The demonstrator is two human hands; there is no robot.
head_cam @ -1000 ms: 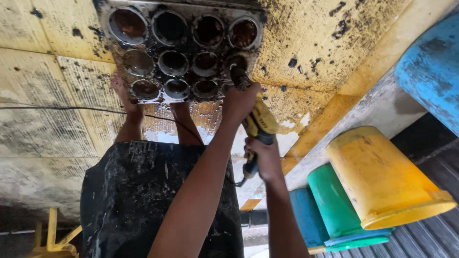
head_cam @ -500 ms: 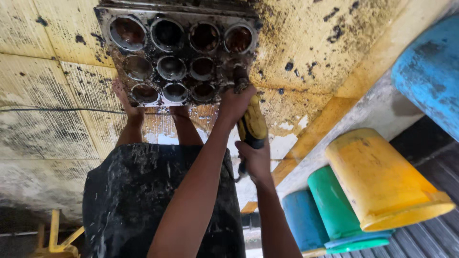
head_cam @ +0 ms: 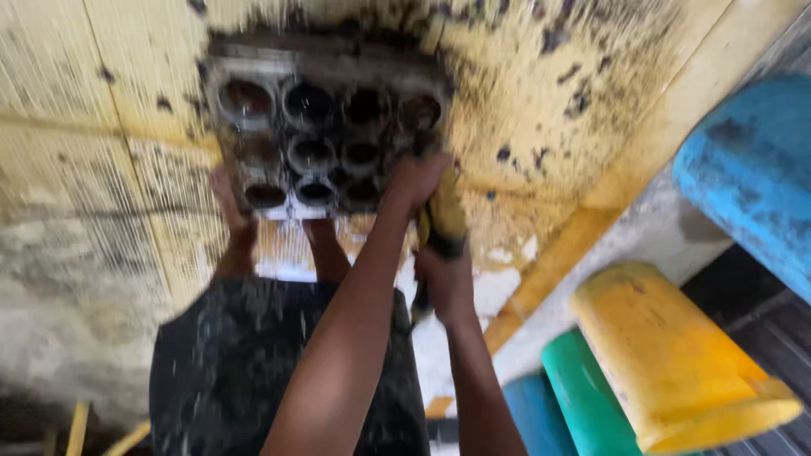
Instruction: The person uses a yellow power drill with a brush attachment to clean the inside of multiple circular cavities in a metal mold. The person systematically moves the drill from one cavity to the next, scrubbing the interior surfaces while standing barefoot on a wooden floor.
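Your right hand (head_cam: 443,283) is wrapped round the lower end of a yellow-handled tool (head_cam: 441,221). Just beyond it, your left hand (head_cam: 414,181) clamps the right edge of the grimy metal block (head_cam: 325,139) with its rows of round bores, which lies on the stained yellow floor (head_cam: 110,127) (blur hides the tool's tip). Best to press the block flat, keep your fingers off the tip, and drive the tool straight.

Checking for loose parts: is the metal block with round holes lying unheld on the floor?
No, the left hand grips the metal block at its edge.
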